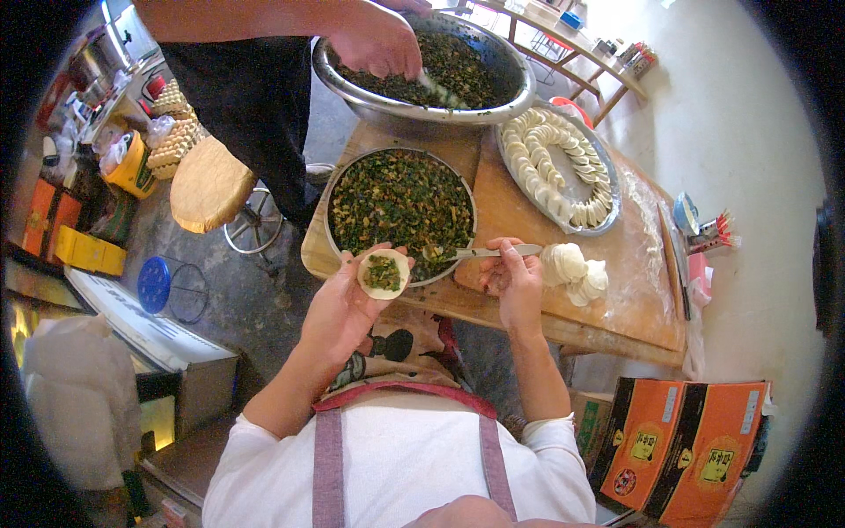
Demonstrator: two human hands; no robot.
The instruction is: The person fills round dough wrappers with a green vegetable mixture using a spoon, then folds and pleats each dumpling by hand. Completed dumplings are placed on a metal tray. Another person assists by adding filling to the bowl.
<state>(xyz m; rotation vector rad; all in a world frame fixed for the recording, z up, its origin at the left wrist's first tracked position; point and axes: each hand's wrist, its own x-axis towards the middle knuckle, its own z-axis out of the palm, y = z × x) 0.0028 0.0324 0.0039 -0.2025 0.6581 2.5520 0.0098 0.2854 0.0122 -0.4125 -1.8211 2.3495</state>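
Note:
On the fingers of my left hand point(343, 307) lies a round dough wrapper point(383, 274) with chopped green filling in its middle. My right hand point(517, 280) grips the handle of a metal spoon point(488, 252), whose bowl rests at the near edge of the filling. That filling point(399, 204), dark green with yellowish bits, fills a round metal basin point(328, 221) just beyond my left hand. Stacked flat wrappers point(573, 270) sit on the floured wooden board right of my right hand. Farther back, a plastic-covered oval tray point(568, 188) bears rows of folded dumplings point(535, 152).
Another person's hand point(379, 46) reaches into a large steel bowl point(422, 113) of filling at the table's far side. A rolling pin point(672, 257) lies along the right edge of the board point(634, 290). A round-seated stool point(211, 185) stands left; orange cartons point(680, 442) sit at lower right.

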